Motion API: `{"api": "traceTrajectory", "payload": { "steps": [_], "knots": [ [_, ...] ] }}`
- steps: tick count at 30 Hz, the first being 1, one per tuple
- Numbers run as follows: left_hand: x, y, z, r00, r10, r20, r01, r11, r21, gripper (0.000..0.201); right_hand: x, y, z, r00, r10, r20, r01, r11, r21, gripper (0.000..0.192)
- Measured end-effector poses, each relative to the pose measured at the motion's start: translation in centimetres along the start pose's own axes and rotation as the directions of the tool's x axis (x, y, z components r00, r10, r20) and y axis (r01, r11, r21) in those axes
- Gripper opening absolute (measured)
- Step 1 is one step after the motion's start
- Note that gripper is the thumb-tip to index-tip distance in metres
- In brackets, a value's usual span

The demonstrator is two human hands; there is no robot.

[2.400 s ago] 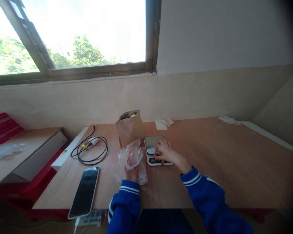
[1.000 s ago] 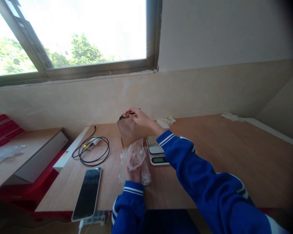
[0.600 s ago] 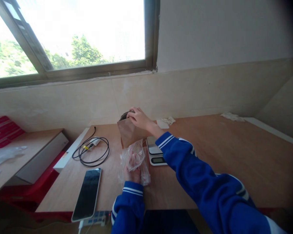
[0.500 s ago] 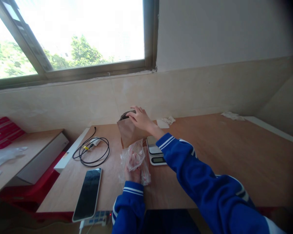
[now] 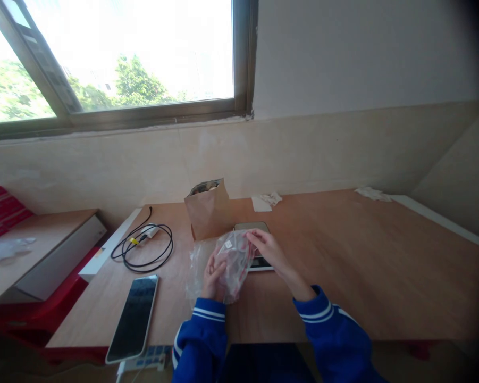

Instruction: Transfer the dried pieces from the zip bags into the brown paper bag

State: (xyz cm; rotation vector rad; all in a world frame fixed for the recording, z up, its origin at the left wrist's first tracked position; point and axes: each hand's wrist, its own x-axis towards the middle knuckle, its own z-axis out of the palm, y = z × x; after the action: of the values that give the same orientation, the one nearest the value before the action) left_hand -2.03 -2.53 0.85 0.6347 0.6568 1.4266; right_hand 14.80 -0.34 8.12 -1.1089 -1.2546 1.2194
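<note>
A clear plastic zip bag with a reddish strip along its edge is between my two hands. My left hand grips its left side, fingers closed on the film. At the upper right edge, my right hand pinches the bag. More clear plastic lies under and left of my left hand. Behind the bag, partly covered by it, sits a kitchen scale with a pale platform. An open brown paper bag stands upright beyond my hands; its contents show only as a dark, mottled mass at the top.
A smartphone lies near the front left edge, with a coiled black cable and a white adapter behind it. Crumpled tissue rests by the wall. A second table stands at left.
My right hand has come back from the paper bag's mouth and now pinches the plastic bag. My left hand still holds that bag, now raised slightly and spread.
</note>
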Motion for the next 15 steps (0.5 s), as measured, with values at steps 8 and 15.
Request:
{"api": "traceTrajectory", "payload": {
  "steps": [8,15],
  "knots": [
    [-1.4,1.9,1.8,0.975,-0.116,0.188,0.088,0.984,0.154,0.058,-1.2,0.5,-1.2,0.976,-0.157,-0.154,0.161,0.987,0.019,0.025],
    [-1.1,3.5,3.3,0.993,-0.088,-0.075,0.112,0.882,0.457,0.053,-3.8,1.3,3.0,0.91,-0.335,-0.246,0.289,0.935,-0.204,0.028]
  ]
}}
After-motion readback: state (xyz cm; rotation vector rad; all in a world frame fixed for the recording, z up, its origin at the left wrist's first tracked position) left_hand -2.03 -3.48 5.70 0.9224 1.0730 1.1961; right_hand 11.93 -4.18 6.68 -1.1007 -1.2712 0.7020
